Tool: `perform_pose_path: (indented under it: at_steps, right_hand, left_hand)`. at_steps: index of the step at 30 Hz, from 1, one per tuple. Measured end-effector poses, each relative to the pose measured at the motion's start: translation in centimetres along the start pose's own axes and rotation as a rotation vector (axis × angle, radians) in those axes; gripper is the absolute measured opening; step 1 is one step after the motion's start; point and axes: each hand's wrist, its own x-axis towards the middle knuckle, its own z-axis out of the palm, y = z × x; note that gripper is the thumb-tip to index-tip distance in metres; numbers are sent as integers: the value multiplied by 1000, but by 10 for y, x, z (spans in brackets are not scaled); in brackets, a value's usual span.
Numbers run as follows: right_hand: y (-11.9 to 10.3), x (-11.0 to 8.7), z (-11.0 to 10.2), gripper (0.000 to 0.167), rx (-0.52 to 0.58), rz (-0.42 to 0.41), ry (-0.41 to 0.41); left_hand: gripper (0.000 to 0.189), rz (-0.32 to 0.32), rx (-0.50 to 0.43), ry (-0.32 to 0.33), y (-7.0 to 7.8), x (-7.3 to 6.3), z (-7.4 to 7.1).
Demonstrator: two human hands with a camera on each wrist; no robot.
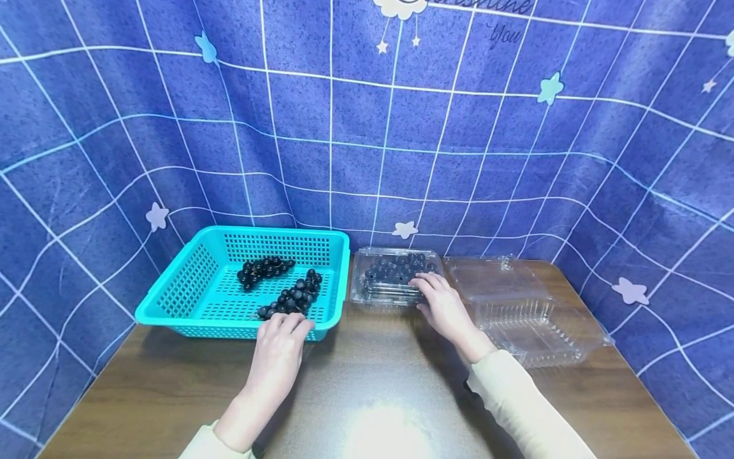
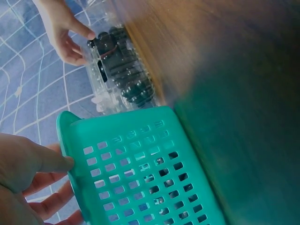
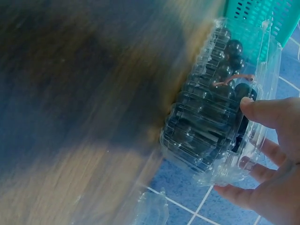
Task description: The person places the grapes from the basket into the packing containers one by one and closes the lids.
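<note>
My left hand [image 1: 278, 347] is at the front rim of a turquoise plastic basket [image 1: 166, 312]. In the left wrist view the thumb [image 2: 65, 163] touches that rim, and the fingertips are hidden behind it. Two bunches of dark grapes [image 1: 265, 271] lie in the basket, the nearer one close to my fingers. My right hand [image 1: 444, 309] is at the front right corner of a closed clear plastic clamshell box [image 1: 367, 290] with dark grapes inside. In the right wrist view the thumb [image 3: 253, 108] touches its front edge, and the loosely spread fingers reach over the lid.
Right of the grape box, an open clear clamshell box [image 1: 533, 331] stands with its lid folded back toward the curtain. Everything rests on a brown wooden table [image 1: 355, 376]. A blue gridded curtain [image 1: 367, 172] hangs behind and along both sides.
</note>
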Motion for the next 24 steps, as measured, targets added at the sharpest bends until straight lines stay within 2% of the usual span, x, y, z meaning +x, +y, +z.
perform_pose_path:
  at_steps: [13, 24]
  right_hand:
    - [4, 10, 7, 54, 6, 16, 22]
    - [6, 16, 11, 54, 6, 70, -9]
  left_hand:
    - [34, -6, 4, -5, 1, 0, -1]
    - [34, -7, 5, 0, 0, 0, 1]
